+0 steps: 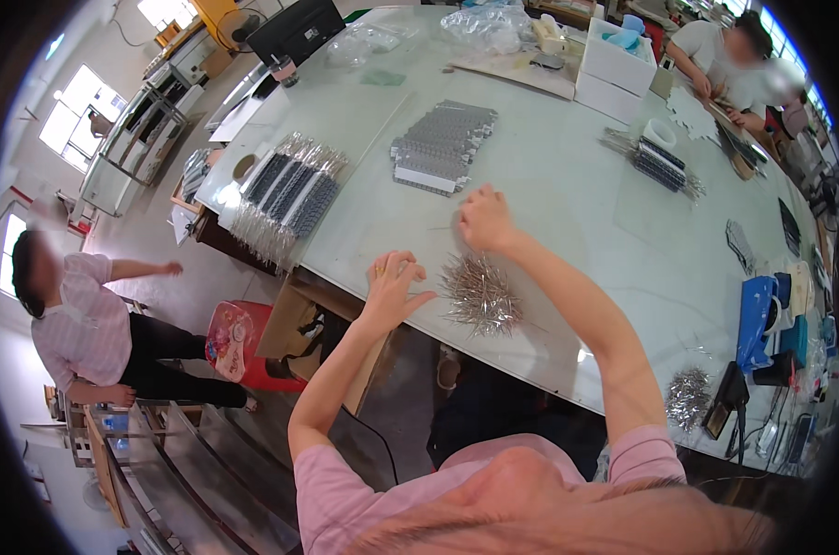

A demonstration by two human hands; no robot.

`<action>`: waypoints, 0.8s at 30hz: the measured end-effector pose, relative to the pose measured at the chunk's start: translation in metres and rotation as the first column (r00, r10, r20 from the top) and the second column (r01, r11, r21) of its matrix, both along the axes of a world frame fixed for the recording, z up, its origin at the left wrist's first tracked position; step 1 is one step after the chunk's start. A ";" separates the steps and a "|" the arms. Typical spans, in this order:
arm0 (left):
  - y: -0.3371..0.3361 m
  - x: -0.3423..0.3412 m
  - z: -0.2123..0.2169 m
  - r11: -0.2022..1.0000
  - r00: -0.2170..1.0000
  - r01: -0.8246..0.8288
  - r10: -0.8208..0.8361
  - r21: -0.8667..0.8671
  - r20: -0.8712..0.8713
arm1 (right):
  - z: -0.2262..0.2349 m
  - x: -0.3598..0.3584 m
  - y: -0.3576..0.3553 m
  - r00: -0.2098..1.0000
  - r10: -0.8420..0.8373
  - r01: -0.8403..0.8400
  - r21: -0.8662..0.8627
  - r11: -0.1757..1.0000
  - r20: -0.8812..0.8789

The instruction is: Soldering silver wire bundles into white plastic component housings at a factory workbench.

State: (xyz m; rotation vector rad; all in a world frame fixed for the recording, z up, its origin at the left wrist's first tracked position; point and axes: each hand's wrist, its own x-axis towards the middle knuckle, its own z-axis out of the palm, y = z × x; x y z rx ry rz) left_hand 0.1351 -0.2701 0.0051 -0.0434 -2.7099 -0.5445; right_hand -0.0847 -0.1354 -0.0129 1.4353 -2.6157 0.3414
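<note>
Beside both hands [394, 289] [485, 220], silvery wires [481, 294]

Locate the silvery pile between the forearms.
In the head view, the silvery pile lies near the front edge of the table, right of the left hand and just below the right hand.

This looks like a workshop or a small factory room for assembly by hand. A broad, pale bench [567, 240] carries materials in batches: a heap of thin silvery wires [482, 296], a stack of grey pieces [443, 143] and rows of dark strips [285, 196] with wire ends. At its far right corner a co-worker [715, 55] handles parts. Metal-framed racks [135, 139] stand by the windows [79, 116], and a red plastic stool [239, 342] serves as seating.
</note>
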 end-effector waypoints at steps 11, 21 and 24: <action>-0.045 -0.078 -0.017 0.983 0.991 -0.079 0.096 0.167 -0.094 | 0.032 0.009 0.090 0.978 -0.013 -0.013 0.127 0.992 0.206; -0.057 -0.131 -0.028 0.997 0.994 -0.073 0.072 -0.015 -0.085 | 0.040 -0.094 -0.070 0.989 -0.101 0.110 -0.078 0.991 0.110; -0.059 -0.138 -0.026 0.996 0.994 -0.082 0.079 -0.035 -0.072 | 0.042 -0.099 -0.088 0.985 -0.161 0.161 -0.003 0.987 0.068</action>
